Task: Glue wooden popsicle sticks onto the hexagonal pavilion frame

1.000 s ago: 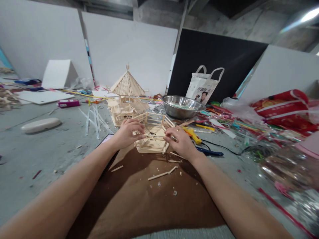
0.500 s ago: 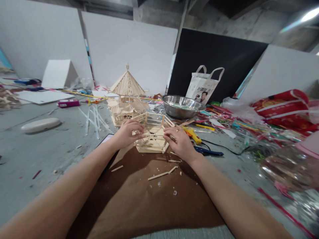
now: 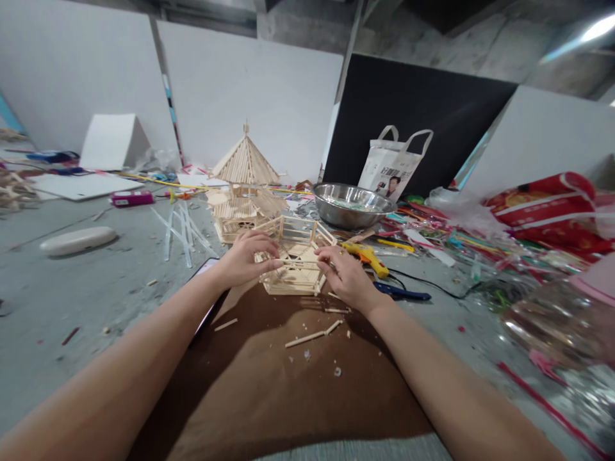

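A model frame of thin wooden sticks (image 3: 291, 287), with a low railing and a patterned floor, sits in front of me. Across its near side runs a thin wooden stick (image 3: 298, 261), level and pinched at both ends. My left hand (image 3: 250, 257) closes thumb and fingertips on the stick's left end. At the other end, my right hand (image 3: 344, 274) grips it with bent fingers. Whether the stick touches the frame's posts I cannot tell. Behind the frame stands a wooden-stick pavilion (image 3: 246, 163) with a pointed roof.
Loose stick pieces (image 3: 307, 338) lie on the brown sheet (image 3: 298, 397). To the right are a yellow glue gun (image 3: 369, 257), dark blue pliers (image 3: 402, 292) and a metal bowl (image 3: 353, 214). Clear glue sticks (image 3: 185, 234) and a white case (image 3: 78, 241) lie left.
Both hands stay nearly in place. The stick between them has shifted slightly and now shows as one level line across the frame's near side.
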Tool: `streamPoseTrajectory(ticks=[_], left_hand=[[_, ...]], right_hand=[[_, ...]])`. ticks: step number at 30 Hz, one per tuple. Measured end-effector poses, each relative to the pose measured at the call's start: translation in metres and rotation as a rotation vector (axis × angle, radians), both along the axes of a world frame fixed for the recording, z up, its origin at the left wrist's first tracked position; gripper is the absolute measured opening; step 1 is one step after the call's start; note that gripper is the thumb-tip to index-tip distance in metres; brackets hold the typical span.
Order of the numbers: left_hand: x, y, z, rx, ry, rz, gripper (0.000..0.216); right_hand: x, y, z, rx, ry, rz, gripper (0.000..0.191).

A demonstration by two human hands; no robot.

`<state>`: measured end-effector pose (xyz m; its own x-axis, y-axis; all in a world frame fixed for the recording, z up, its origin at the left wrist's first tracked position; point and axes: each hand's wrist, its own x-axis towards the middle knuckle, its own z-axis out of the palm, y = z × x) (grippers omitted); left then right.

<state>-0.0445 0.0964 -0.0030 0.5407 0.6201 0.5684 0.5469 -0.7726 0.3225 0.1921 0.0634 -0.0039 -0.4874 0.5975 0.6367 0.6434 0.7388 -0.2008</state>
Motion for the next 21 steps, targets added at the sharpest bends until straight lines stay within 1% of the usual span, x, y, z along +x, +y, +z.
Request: streamPoseTrajectory(ticks=[4,10,15,21], left_hand=[[-0.0005,-0.0014,0.0017,-0.011,0.006,-0.008,0.021],[-0.0011,0.0016,-0.0008,0.005,0.004,-0.015,0.021],[-0.0008,0.0029,-0.0024,0.006,-0.004,-0.005,0.021],[0.0009,0.0014,-0.0015,-0.002,-0.029,0.016,0.021]], right_hand=[[0.0008,-0.0007,-0.0001,0.001,0.042,0.01,0.004],[0.0021,-0.0007,0.001,0.028,-0.014,-0.026,0.004],[0.0016,-0.0016,0.0018,0.093,-0.032,-0.027,0.004],[0.0011,-0.0017,0.0028,0.132,-0.091,-0.033,0.004]])
